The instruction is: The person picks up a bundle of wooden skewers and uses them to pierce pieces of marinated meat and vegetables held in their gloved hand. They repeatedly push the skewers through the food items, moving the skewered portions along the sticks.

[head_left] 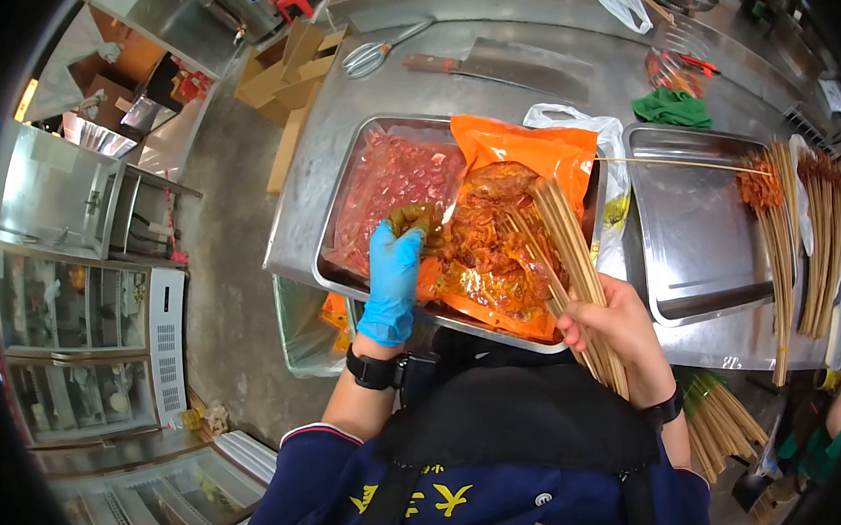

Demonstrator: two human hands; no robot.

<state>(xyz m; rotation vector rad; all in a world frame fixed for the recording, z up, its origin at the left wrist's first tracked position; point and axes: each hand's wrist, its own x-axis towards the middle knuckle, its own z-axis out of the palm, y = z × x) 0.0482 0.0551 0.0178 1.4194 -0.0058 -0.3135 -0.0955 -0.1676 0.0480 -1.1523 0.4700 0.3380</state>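
My left hand (394, 274), in a blue glove smeared with sauce, is over the middle of a metal tray (345, 288). Its fingers are curled together; whether they hold meat is hard to see. Under and beside it lie raw red meat in clear plastic (396, 182) and orange-sauced meat (497, 248) on an open orange bag (529, 145). My bare right hand (622, 332) grips a bundle of wooden skewers (574, 253), whose upper ends reach over the sauced meat.
A second metal tray (702, 293) stands to the right, with loaded skewers (775, 241) across its right edge and more skewers beyond. A cleaver (514, 67), scissors (379, 53) and green cloth (673, 107) lie behind the trays. A lined bin (300, 337) stands below left.
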